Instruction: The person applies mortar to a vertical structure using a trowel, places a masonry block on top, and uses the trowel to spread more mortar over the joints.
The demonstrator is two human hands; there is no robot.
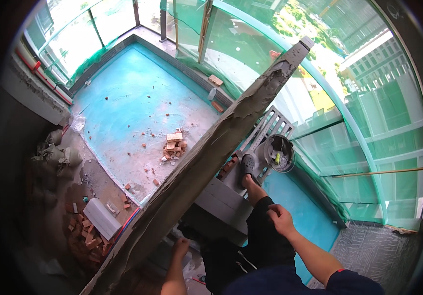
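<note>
My right hand (281, 220) is by my raised knee, its fingers curled against the black trouser leg (265, 231). Whether cloth is pinched in them is hidden. Lower and to the left, my left hand (181, 246) is closed beside the wall, and I cannot see anything in it. A rough, cement-coated wall (206, 142) runs diagonally between my hands and the blue floor on the left. My foot, in a grey clog (248, 164), rests on a slatted platform (265, 125). Next to it stands a bucket (290, 160) with a green-handled tool (277, 158) inside.
Beyond the wall, broken bricks (174, 142) lie on the blue-coated floor (123, 93). More bricks (91, 238), a pale slab (102, 219) and filled sacks (54, 155) are at the left. Grey blocks (224, 204) stand below the platform. Green netting (369, 142) covers the right side.
</note>
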